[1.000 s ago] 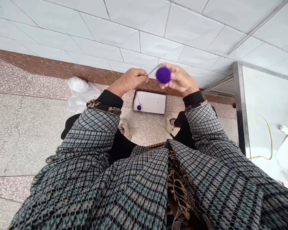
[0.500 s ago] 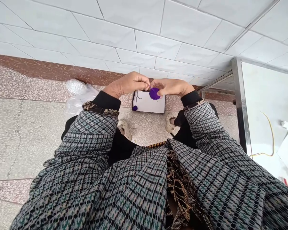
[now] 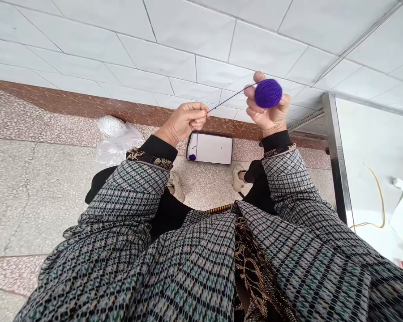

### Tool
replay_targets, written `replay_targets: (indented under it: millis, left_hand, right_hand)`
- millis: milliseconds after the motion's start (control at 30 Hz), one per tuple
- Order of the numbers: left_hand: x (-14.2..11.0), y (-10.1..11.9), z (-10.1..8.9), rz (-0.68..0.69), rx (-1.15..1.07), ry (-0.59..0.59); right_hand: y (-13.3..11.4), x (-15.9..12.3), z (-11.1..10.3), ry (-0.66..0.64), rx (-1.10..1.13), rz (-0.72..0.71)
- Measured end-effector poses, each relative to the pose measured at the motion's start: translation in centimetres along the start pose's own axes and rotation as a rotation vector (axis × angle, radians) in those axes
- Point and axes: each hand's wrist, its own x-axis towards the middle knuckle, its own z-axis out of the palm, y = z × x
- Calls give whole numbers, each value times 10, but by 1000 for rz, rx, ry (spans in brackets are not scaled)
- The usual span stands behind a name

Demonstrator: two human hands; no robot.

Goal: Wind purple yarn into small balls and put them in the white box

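My right hand [image 3: 266, 109] is raised before the wall, fingers curled round a purple ball of yarn [image 3: 268, 93]. From the ball a taut purple strand [image 3: 230, 98] slants down to my left hand [image 3: 187, 120], whose thumb and fingertips pinch it. A small knot or lump shows on the strand just beside the pinch. Below my left hand the yarn hangs down toward a smaller purple ball [image 3: 192, 157], which lies in the near left corner of a shallow white box [image 3: 211, 148] on the floor. A short loose bit of yarn lies in that box.
A white ball of yarn [image 3: 110, 125] and a clear plastic bag [image 3: 119, 145] lie on the floor at left, by the tiled wall [image 3: 174, 58]. At right stands a white table [image 3: 366, 147] with a metal leg and a yellow cable [image 3: 379, 192]. My shoes flank the box.
My right hand has moved up and to the right with the larger ball, away from my left hand. The strand between them is now stretched long. My left hand has shifted slightly and still pinches it.
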Motion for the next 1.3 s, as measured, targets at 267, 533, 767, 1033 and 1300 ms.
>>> replay_targets:
  millis: [267,533,767,1033,1300]
  left_hand:
    - [0,-14,5,49,397,-72]
    - [-7,2,9,232,867,-212]
    - [2,6,-14,204,981,-38]
    - [-8,14,10,138,985,-518]
    - [-7,18,1,156,945,-433]
  right_hand:
    - [-10,9,15,576,-519,-56]
    - [41,5,16,452,-879,562]
    - [20,9,41,329,-457,314]
    - [33,24,37,835,-498,242]
    - [43,15,43,611,-907,653]
